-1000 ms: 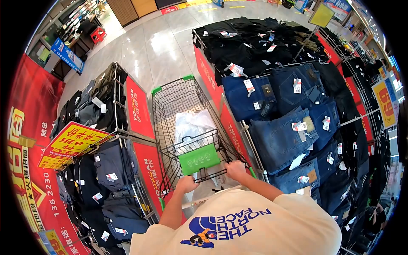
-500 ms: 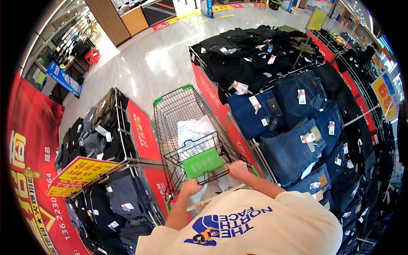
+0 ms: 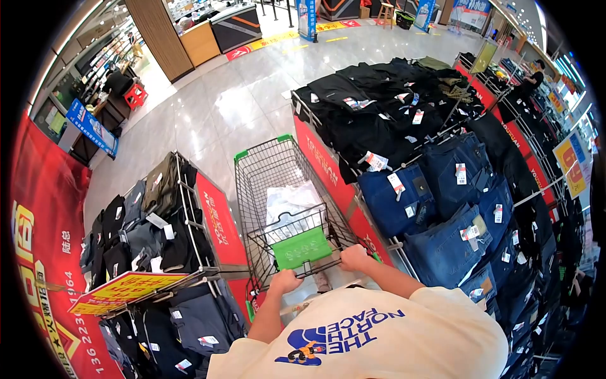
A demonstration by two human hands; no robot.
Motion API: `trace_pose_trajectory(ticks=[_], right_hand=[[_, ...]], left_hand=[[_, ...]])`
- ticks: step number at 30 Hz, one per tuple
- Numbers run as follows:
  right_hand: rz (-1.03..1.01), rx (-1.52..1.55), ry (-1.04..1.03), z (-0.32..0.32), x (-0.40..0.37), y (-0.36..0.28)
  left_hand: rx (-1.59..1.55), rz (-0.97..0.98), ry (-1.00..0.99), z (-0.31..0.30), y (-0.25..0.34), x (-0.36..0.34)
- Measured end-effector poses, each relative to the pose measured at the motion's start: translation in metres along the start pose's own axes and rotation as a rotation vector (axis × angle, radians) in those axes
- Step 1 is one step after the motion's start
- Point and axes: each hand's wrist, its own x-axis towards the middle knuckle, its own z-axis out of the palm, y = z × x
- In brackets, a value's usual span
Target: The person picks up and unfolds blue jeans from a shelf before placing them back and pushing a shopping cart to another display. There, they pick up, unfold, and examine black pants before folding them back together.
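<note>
A wire shopping cart (image 3: 251,189) with green corners stands in front of me, between two clothing bins. My left hand (image 3: 286,282) is closed round the left part of its handle. Round the right part wraps my right hand (image 3: 355,258). Between them a green panel (image 3: 303,246) hangs on the folding child seat. Inside the basket lies a white item (image 3: 293,205), seen partly through the wire; its kind does not show.
Folded jeans (image 3: 448,243) and black garments (image 3: 366,104) fill the bin on my right. On my left, a rack of dark trousers (image 3: 199,319) carries a yellow sign (image 3: 129,292). Tiled floor (image 3: 214,101) lies ahead, leading to counters (image 3: 235,28). A person (image 3: 533,79) stands at far right.
The cart and I have moved a little forward along the aisle. The bins on both sides have shifted outward and down in view. Both hands stay on the handle.
</note>
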Motion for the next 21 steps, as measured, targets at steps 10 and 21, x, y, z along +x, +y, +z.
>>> trace_pose_trajectory(ticks=[10, 21], right_hand=[[-0.011, 0.128, -0.27, -0.053, 0.067, 0.012], [0.015, 0.149, -0.211, -0.071, 0.106, 0.017]], left_hand=[[-0.014, -0.002, -0.009, -0.054, -0.02, 0.036], [0.015, 0.014, -0.002, -0.077, -0.04, 0.071]])
